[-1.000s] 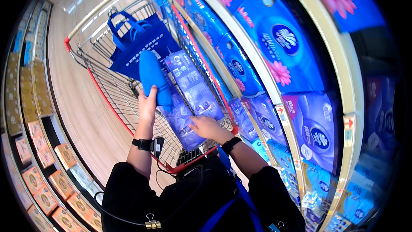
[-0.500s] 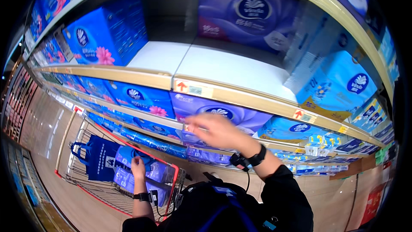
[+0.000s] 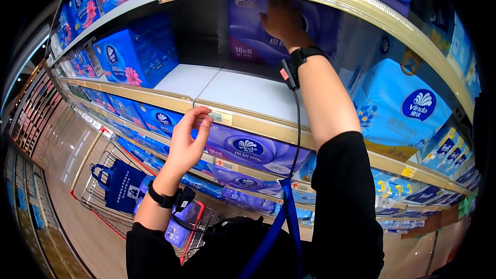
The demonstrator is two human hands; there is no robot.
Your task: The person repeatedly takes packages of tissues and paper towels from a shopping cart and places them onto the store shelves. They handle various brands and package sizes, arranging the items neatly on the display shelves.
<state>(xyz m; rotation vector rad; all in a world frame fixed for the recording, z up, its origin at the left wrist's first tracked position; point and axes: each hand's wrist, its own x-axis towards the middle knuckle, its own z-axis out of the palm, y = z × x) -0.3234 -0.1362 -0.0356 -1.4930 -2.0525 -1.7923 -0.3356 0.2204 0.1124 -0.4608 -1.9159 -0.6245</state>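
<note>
Deep in the middle shelf stands a large purple tissue pack (image 3: 248, 33). My right hand (image 3: 285, 23) reaches in against the pack's front, thumb spread and fingers pointing up in shadow; it does not grip the pack. My left hand (image 3: 188, 137) hangs in front of the shelf edge near a price tag (image 3: 221, 117), fingers loosely bent and nothing in them. Just below the edge, another purple tissue pack (image 3: 261, 150) lies on the lower shelf.
Blue tissue packs (image 3: 137, 57) stand left on the same shelf; a light-blue pack (image 3: 403, 108) stands right. At lower left is a shopping cart (image 3: 98, 204) with a dark blue bag (image 3: 122, 186) and purple packs (image 3: 178, 232). A blue strap (image 3: 289, 217) hangs before me.
My right hand has gone up and into the shelf, onto the purple pack. My left hand has left the cart's packs and risen to the shelf edge.
</note>
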